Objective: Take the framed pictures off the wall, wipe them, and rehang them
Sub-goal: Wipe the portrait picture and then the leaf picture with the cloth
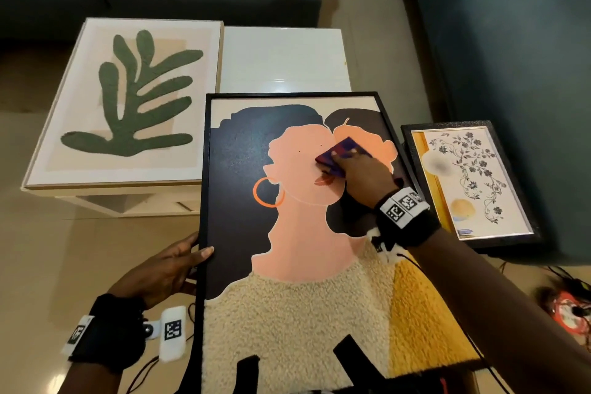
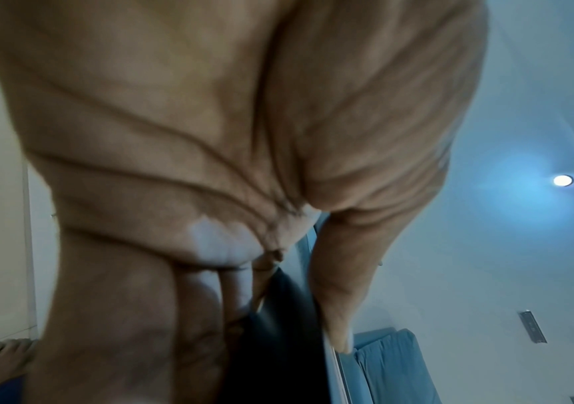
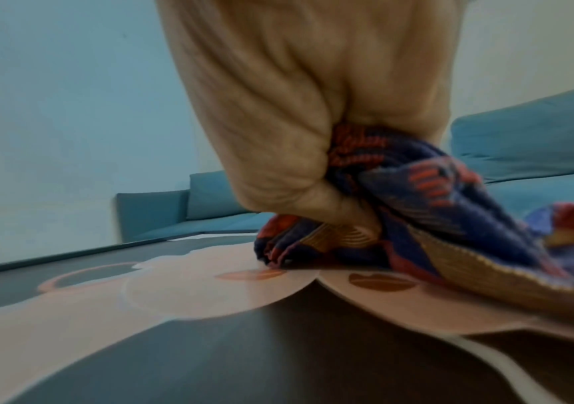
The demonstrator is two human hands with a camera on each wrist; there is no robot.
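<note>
A large black-framed picture (image 1: 243, 227) of two faces lies tilted in front of me. My left hand (image 1: 172, 269) grips its left edge, thumb on the front and fingers behind; the left wrist view shows the dark frame (image 2: 285, 328) between thumb and fingers. My right hand (image 1: 358, 173) holds a folded blue, red and yellow cloth (image 1: 339, 153) and presses it on the picture's upper middle. In the right wrist view the cloth (image 3: 417, 207) is bunched in the hand (image 3: 313, 131) and touches the glass (image 3: 209, 295).
A light-framed green leaf picture (image 1: 124, 102) lies on the white low table (image 1: 281, 57). A smaller black-framed floral picture (image 1: 470, 182) leans at the right against a blue sofa (image 1: 511, 41). Cables and an orange object (image 1: 569, 307) lie on the floor at the right.
</note>
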